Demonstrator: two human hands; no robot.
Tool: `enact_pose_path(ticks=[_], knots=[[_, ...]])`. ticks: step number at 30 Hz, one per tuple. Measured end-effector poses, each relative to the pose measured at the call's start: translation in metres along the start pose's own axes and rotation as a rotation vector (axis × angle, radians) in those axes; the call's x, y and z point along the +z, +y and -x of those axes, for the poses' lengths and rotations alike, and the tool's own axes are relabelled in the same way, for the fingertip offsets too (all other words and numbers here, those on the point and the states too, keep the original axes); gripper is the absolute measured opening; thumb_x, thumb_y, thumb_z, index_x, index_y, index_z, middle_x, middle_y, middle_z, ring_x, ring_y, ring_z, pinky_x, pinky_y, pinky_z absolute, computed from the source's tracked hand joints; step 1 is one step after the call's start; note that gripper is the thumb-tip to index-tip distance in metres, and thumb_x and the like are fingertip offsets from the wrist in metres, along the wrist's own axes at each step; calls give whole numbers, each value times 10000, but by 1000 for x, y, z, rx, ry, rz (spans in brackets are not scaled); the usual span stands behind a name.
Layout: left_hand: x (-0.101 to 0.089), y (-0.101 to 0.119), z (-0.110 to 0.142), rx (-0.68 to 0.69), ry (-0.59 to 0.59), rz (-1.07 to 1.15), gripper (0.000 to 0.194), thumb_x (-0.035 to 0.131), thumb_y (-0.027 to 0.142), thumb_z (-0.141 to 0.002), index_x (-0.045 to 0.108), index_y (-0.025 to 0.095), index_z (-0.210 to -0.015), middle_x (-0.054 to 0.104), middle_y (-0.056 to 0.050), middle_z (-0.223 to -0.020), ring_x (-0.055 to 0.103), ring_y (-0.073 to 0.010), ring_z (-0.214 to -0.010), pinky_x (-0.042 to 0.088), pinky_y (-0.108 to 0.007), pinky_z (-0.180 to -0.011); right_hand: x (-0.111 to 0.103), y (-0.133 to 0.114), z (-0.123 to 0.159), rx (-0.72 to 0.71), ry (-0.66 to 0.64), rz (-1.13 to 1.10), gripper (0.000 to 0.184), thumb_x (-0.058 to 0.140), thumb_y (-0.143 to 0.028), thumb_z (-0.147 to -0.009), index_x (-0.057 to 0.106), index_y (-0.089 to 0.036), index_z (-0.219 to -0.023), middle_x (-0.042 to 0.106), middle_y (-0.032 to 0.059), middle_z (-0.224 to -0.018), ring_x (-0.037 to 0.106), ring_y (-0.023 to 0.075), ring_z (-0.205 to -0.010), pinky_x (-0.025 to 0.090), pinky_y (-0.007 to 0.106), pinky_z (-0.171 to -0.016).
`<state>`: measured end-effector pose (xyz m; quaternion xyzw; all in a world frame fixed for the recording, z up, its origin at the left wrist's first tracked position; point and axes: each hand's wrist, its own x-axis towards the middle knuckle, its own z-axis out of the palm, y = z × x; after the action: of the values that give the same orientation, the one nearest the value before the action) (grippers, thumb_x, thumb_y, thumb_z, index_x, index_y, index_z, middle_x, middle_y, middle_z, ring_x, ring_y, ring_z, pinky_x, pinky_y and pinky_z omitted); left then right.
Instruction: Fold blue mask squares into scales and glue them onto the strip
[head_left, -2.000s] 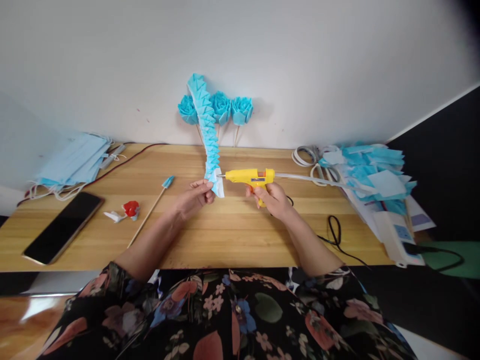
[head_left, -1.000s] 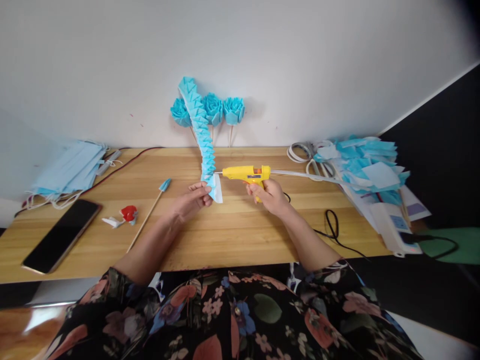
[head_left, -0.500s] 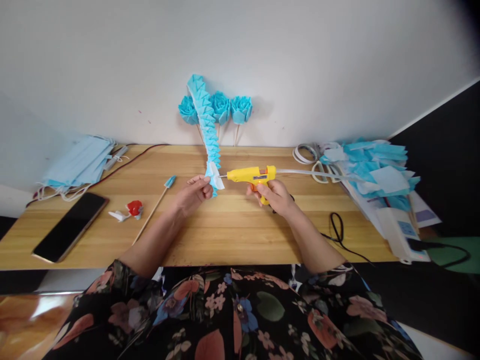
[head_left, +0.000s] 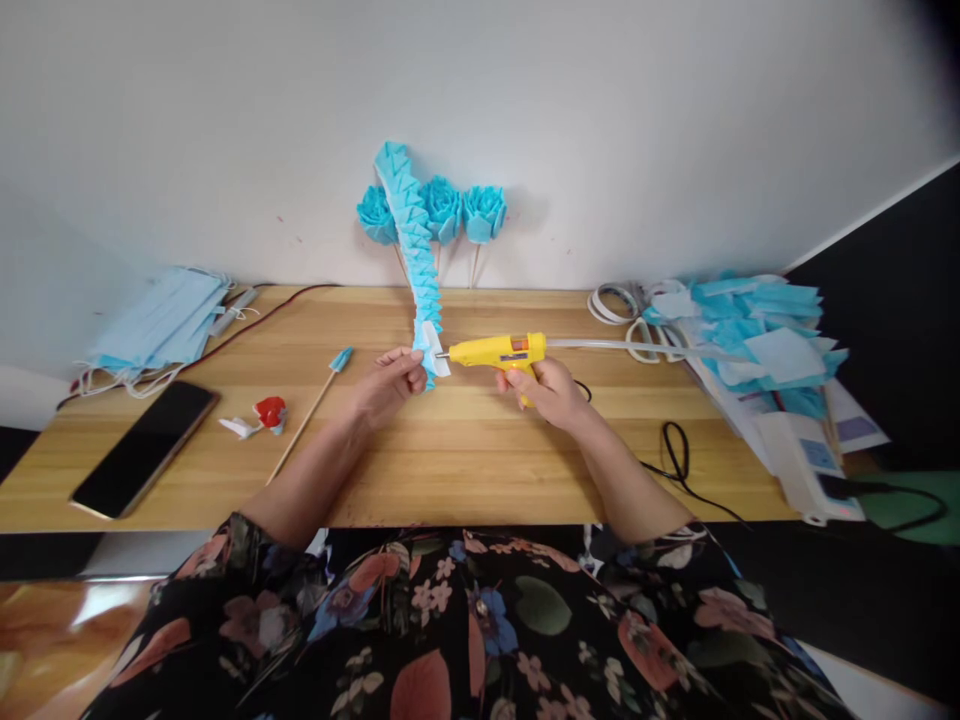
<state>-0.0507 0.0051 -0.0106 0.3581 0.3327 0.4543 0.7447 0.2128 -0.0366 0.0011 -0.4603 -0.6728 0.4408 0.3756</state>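
My left hand (head_left: 397, 378) pinches the lower end of a long strip of folded blue petals (head_left: 411, 225), which rises toward the wall. A white flap shows at that end. In my right hand (head_left: 551, 390) is a yellow glue gun (head_left: 499, 352), its metal nozzle at the white flap; whether it touches I cannot tell. A long clear glue stick (head_left: 600, 344) sticks out of the back of the gun. Left of my left hand lies a wooden stick with a small blue bud (head_left: 341, 359) on its tip.
Several finished blue flowers (head_left: 484, 213) on sticks lean at the wall. Masks (head_left: 161, 318), a phone (head_left: 146, 448) and a red-wrapped item (head_left: 270, 413) lie left. Tape (head_left: 613, 303), scissors (head_left: 643, 342), blue cut pieces (head_left: 772, 330), a white power strip (head_left: 806, 468) and a black cable (head_left: 679, 465) lie right.
The glue gun has shifted slightly left, its nozzle further over the white flap. My left hand keeps its pinch on the petal strip.
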Motion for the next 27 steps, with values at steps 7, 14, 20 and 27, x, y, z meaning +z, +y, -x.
enact_pose_path(ticks=[7,14,20,27], knots=[[1,0,0,51,25,-67,421,921,409,-631,597,146,-587,516,32,-516,505,-78,-505,384,-222,-537,-1,-1,1,-11,-3,81,509,530,-655,-909,606,-178,-750,612,18,-710,530,93,-521,437,240,-513],[0,0,-1,97,50,-111,419,910,417,-634,591,154,-562,529,27,-505,492,-83,-504,378,-229,-548,-2,-1,-1,-89,32,250,451,535,-579,-917,569,-195,-682,597,15,-641,511,124,-572,394,259,-551],[-1,0,-2,124,79,-138,361,866,358,-663,588,163,-542,516,26,-493,481,-87,-492,371,-244,-544,-1,-3,0,-143,27,378,415,546,-552,-921,608,-203,-707,630,23,-656,543,154,-585,412,281,-567],[-3,1,-4,162,138,-99,366,839,321,-692,559,169,-512,476,34,-477,460,-80,-470,355,-237,-518,-2,-8,1,-219,-94,314,350,576,-501,-935,739,-251,-1118,703,75,-1326,697,281,-1136,538,404,-991]])
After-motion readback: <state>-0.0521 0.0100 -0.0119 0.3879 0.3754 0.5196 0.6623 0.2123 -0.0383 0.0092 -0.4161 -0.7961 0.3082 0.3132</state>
